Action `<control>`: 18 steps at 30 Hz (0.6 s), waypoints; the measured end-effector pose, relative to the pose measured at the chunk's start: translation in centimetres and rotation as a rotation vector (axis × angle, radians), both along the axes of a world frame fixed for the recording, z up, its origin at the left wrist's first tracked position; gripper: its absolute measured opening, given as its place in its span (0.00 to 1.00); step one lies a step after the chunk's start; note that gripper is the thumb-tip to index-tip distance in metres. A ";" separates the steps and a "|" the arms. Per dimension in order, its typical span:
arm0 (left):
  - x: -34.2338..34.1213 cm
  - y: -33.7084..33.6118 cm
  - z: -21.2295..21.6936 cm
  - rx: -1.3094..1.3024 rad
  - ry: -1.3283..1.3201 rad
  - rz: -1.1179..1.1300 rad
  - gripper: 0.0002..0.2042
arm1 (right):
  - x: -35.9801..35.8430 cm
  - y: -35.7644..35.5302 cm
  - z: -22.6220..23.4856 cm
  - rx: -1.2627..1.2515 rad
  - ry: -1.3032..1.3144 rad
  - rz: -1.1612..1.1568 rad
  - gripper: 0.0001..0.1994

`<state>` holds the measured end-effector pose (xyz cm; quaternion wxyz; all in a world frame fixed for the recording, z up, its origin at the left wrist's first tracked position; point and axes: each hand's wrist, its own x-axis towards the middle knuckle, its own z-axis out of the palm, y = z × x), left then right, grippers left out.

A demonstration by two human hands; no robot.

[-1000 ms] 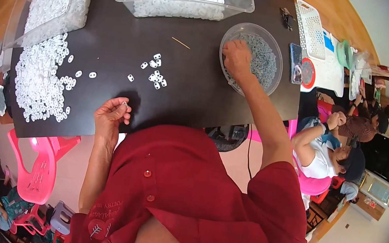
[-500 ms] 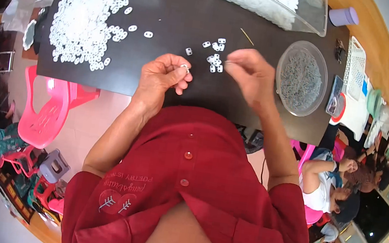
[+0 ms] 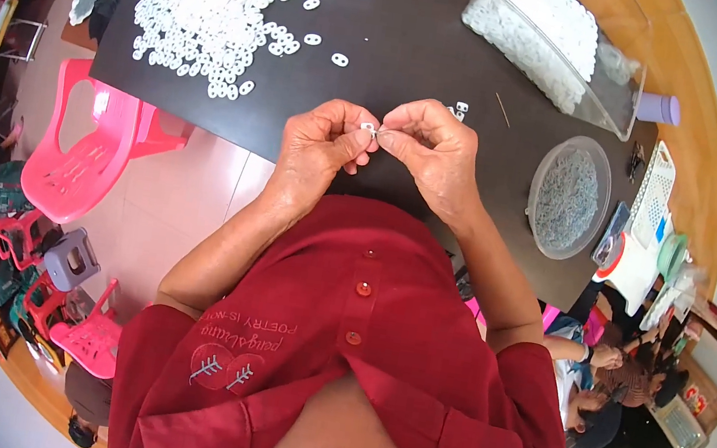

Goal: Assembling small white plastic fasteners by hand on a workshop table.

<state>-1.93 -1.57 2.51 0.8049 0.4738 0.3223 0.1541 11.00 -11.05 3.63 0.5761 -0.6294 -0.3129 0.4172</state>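
My left hand (image 3: 316, 147) pinches a small white plastic piece with holes (image 3: 367, 125) between thumb and fingertips. Thumb and forefinger of my right hand (image 3: 437, 157) are pressed together against that piece, closed on something tiny and thin that I cannot make out. Both hands meet over the table's near edge. Beyond my right hand lie a few small white pieces with dark marks (image 3: 460, 110), the others hidden by it. A big heap of white two-holed pieces (image 3: 215, 7) spreads over the far left. To the right stands a round clear tub (image 3: 604, 181) full of small grey metal bits (image 3: 566, 200).
Clear bins of white pieces (image 3: 532, 33) stand at the back. A thin stick (image 3: 503, 110) lies on the dark table (image 3: 412, 39). Right of the tub are a phone (image 3: 609, 244) and a white basket (image 3: 653, 188). A pink chair (image 3: 94, 146) stands left; people sit at right.
My right hand has come left from beside the loose marked pieces to meet my left hand at the white piece. The whole view has turned, so the table appears tilted.
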 end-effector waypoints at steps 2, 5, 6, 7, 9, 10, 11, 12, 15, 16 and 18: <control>-0.1 0.1 -0.1 0.016 -0.004 0.010 0.03 | -0.1 0.3 -0.1 0.008 0.021 0.005 0.05; -0.2 0.2 -0.3 0.065 0.005 0.013 0.03 | -0.1 0.5 -0.5 -0.007 0.010 0.003 0.06; -0.2 0.2 -0.4 0.098 0.016 0.011 0.03 | -0.1 0.5 -0.6 -0.030 -0.023 0.001 0.06; -0.1 0.2 -0.4 0.094 0.016 0.010 0.03 | -0.1 0.6 -0.7 -0.033 -0.023 -0.001 0.06; -0.2 0.1 -0.2 0.145 0.046 0.021 0.03 | -0.2 0.6 -0.8 -0.050 -0.058 -0.016 0.06; -0.3 0.0 -0.3 0.147 0.045 0.022 0.03 | -0.2 0.5 -0.8 -0.048 -0.059 -0.015 0.06; -0.3 0.0 -0.5 0.217 0.054 0.010 0.03 | -0.3 0.6 -0.9 -0.039 -0.016 -0.028 0.06; -0.4 0.0 -0.7 0.288 0.062 -0.002 0.05 | -0.3 0.6 -0.9 -0.029 0.026 -0.042 0.06; -0.2 -0.1 -0.9 0.366 0.105 0.003 0.04 | -0.5 0.9 -1.0 -0.038 0.020 -0.070 0.06; -0.2 -0.1 -0.9 0.365 0.105 0.003 0.04 | -0.6 1.0 -1.1 -0.039 0.020 -0.070 0.06; -0.2 -0.2 -0.8 0.413 0.132 0.011 0.04 | -0.7 1.1 -1.4 -0.054 -0.002 -0.091 0.06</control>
